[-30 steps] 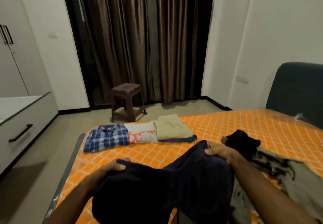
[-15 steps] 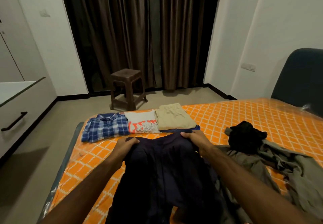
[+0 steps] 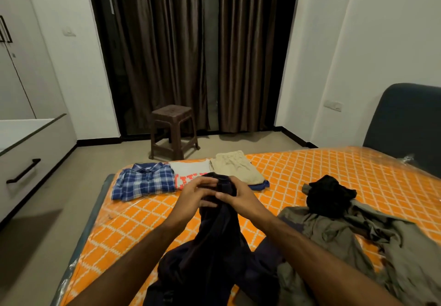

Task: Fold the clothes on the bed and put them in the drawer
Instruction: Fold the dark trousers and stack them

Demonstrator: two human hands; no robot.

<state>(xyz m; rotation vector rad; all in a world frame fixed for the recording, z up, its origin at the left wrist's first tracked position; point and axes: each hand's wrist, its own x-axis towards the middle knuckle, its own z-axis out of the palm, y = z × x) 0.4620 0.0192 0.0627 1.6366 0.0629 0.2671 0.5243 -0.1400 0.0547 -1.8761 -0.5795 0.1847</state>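
We hold the dark garment (image 3: 214, 238) over the bed (image 3: 310, 172), near side of the folded pile (image 3: 191, 176). Left hand (image 3: 198, 193) and right hand (image 3: 236, 195) fingers pinch its top edges together. Folding step; next, likely lay it flat, halve it.

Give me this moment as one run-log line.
phase: folding | left hand: holds dark garment | right hand: holds it | folded row: plaid shirt | drawer: open

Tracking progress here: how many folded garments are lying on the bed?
4: plaid shirt leftmost, white printed tee beside it, beige garment rightmost, blue one peeking from under the beige. More may be hidden.
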